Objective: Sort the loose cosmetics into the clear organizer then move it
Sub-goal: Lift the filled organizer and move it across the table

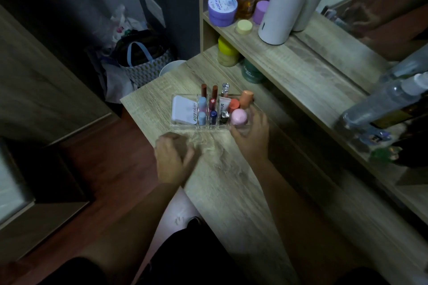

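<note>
The clear organizer [176,124] stands on the wooden dresser top [231,180], filled with cosmetics. A white compact [184,109] lies in its left bay. Several lipsticks and small tubes [213,105] stand upright in the middle slots. A pink round ball [239,117] and orange-capped bottles [246,99] fill the right end. My right hand [252,136] grips the organizer's right front corner, fingers curled against its side. My left hand [173,157] rests on the dresser just in front of the organizer's left end, fingers curled and holding nothing.
A wooden shelf [289,53] behind carries jars, bottles and a tall white cylinder [283,7]. Yellow and green jars [228,52] sit under the shelf, behind the organizer. A mirror stands at right with spray bottles [382,109]. Bags and a bin [143,62] lie on the floor left.
</note>
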The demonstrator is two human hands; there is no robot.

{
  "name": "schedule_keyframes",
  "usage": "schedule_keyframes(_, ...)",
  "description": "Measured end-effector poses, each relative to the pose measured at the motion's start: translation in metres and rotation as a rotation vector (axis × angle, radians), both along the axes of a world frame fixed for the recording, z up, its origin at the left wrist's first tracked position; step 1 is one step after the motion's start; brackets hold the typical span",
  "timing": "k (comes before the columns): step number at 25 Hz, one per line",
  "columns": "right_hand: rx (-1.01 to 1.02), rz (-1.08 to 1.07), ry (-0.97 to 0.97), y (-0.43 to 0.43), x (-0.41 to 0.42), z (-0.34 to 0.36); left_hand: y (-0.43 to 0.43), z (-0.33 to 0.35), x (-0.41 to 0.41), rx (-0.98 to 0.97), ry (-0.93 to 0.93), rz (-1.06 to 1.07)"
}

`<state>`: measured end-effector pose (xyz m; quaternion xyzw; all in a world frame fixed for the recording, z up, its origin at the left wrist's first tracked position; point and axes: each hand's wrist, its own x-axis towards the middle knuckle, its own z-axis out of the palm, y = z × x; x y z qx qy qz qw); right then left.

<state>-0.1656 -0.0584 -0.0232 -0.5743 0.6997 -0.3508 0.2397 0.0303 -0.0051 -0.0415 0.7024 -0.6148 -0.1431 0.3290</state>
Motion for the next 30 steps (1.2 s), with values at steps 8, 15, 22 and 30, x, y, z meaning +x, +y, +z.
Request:
schedule_keyframes(8,0.199,0.151,-0.180,-0.004,-0.027,-0.022,-0.060,-0.001,0.039,0.295,0.190,-0.034)
schedule_keyframes(15,0.286,0.180,-0.302,-0.019,-0.028,-0.019,-0.082,0.002,0.039,0.241,0.182,-0.215)
schedule_keyframes(22,0.272,0.089,-0.344,-0.022,-0.026,-0.025,-0.089,-0.002,0.039,0.170,0.246,-0.224)
schedule_keyframes(30,0.176,-0.019,-0.228,0.012,-0.024,-0.015,-0.084,0.004,0.040,0.186,0.213,-0.330)
